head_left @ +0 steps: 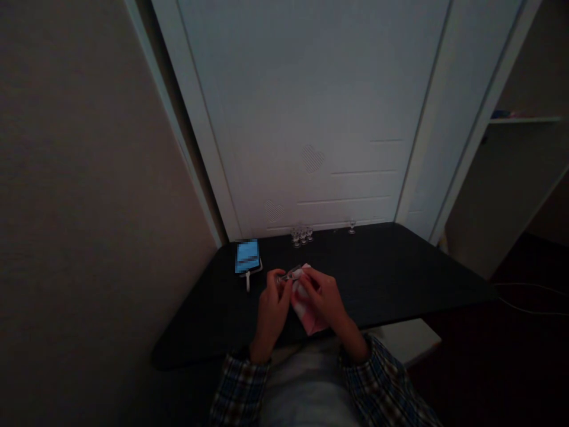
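Above the front part of the dark table [368, 284], my two hands meet. My left hand [272, 305] is closed around a small clear glass [293, 273], lying on its side and partly covered by my fingers. A pink and white cloth [309, 320] is pinched in my right hand [326, 293]; its upper end is pressed at the glass and its lower part hangs down. Whether the cloth reaches inside the glass I cannot tell. At the table's back edge stand several small stemmed glasses [303, 235] in a cluster.
One more stemmed glass [352, 226] stands apart at the back right. A lit phone [247, 255] rests on a stand [248, 281] at the back left. Behind the table rises a white panel door [306, 107]; a wall [102, 207] borders the left. A white surface [409, 341] shows below the front edge.
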A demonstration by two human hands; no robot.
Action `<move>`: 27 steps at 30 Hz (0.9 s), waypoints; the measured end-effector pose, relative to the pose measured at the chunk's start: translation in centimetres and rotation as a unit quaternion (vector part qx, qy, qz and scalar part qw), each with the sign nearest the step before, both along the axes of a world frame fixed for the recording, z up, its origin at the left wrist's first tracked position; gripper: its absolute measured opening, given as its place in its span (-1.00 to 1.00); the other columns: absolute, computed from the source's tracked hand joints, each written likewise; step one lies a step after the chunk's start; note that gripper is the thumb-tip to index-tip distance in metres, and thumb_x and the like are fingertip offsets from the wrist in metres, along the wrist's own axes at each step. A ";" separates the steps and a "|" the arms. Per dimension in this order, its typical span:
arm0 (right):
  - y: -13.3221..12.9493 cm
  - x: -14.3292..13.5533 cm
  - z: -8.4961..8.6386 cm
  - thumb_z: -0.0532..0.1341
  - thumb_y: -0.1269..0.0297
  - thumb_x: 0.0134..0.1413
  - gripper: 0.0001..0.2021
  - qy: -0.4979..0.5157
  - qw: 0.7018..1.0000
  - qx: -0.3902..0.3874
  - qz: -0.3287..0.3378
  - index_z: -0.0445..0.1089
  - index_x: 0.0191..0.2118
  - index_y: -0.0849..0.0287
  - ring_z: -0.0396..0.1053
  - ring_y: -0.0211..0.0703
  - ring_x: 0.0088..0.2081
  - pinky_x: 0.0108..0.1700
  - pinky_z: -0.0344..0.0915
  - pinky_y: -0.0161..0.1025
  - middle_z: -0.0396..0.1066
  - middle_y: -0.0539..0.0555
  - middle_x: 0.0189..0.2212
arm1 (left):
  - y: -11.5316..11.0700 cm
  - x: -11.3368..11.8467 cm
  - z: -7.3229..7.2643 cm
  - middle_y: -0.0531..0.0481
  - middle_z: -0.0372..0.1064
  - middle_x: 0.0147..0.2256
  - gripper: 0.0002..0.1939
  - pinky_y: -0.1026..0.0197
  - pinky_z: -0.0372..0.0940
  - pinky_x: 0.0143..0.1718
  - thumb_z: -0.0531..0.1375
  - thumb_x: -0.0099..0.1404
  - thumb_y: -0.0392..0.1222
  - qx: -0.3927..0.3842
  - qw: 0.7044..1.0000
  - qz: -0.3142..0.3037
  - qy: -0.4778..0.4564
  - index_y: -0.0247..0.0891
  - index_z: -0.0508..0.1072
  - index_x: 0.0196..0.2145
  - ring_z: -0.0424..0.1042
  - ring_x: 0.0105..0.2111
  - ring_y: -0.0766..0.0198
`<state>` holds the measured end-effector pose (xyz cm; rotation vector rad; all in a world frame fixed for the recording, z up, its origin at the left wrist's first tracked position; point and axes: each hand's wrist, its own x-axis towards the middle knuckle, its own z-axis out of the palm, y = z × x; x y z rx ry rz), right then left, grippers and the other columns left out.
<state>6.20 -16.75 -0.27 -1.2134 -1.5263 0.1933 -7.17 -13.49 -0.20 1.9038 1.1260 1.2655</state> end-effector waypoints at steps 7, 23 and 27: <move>0.0 0.0 -0.1 0.05 0.27 0.15 -0.78 0.012 1.000 0.002 -0.005 0.41 -0.19 0.16 0.35 -0.23 -0.39 -0.34 0.20 -0.36 0.45 0.05 -0.34 | 0.1 0.0 -0.2 0.08 0.31 -0.48 -0.79 0.28 0.21 -0.47 0.03 0.21 -0.03 0.026 0.999 0.019 0.038 -0.21 0.23 -0.28 0.37 -0.50 0.28; -0.1 0.0 0.1 0.03 0.26 0.16 -0.76 0.003 1.000 0.002 -0.004 0.41 -0.18 0.14 0.34 -0.23 -0.40 -0.34 0.20 -0.37 0.44 0.05 -0.35 | 0.1 -0.2 -0.1 0.12 0.21 -0.56 -0.83 0.32 0.10 -0.53 -0.05 0.25 -0.10 0.045 0.995 0.019 0.083 -0.20 0.22 -0.41 0.28 -0.56 0.32; -0.1 0.0 0.2 0.03 0.26 0.17 -0.76 0.010 1.000 -0.002 -0.002 0.41 -0.18 0.15 0.34 -0.23 -0.41 -0.35 0.19 -0.37 0.44 0.04 -0.38 | 0.1 -0.2 -0.1 0.12 0.22 -0.55 -0.84 0.32 0.09 -0.54 -0.05 0.24 -0.12 0.045 0.995 0.021 0.084 -0.21 0.23 -0.40 0.28 -0.57 0.32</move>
